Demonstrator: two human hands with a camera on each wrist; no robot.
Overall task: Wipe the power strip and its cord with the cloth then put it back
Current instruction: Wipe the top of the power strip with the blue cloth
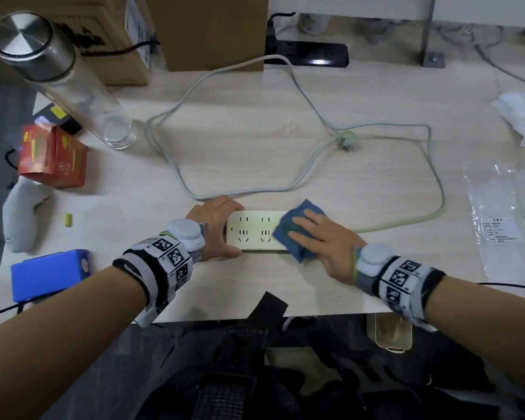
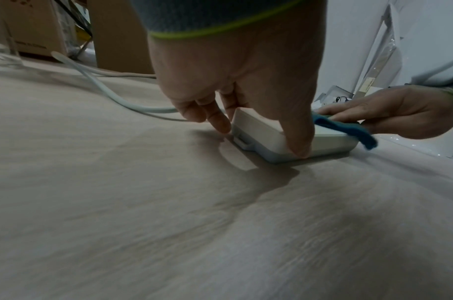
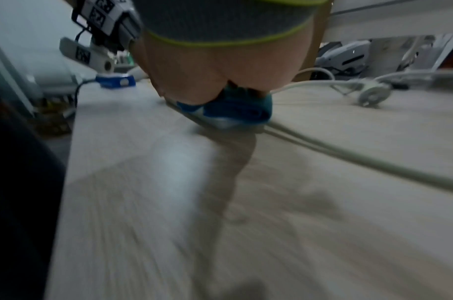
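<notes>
Your left hand [image 1: 214, 225] grips the left end of the white power strip [image 1: 253, 230], thumb on the near edge and fingers curled over the far one, holding it flat on the pale wood-grain table [image 1: 255, 147]. Your right hand [image 1: 322, 241] lies flat-fingered on the blue cloth [image 1: 285, 230], pressing it onto the strip's right end. The cord [image 1: 406, 221] loops across the table beyond.

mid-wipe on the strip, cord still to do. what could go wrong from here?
1. The cord lies in loose loops reaching near the glass bottle; pulling it through the cloth might drag a loop into the bottle.
2. The left hand grips only one end of the power strip; hard strokes by the right hand could pivot it.
3. Its plug lies free and may whip when the cord moves.
</notes>
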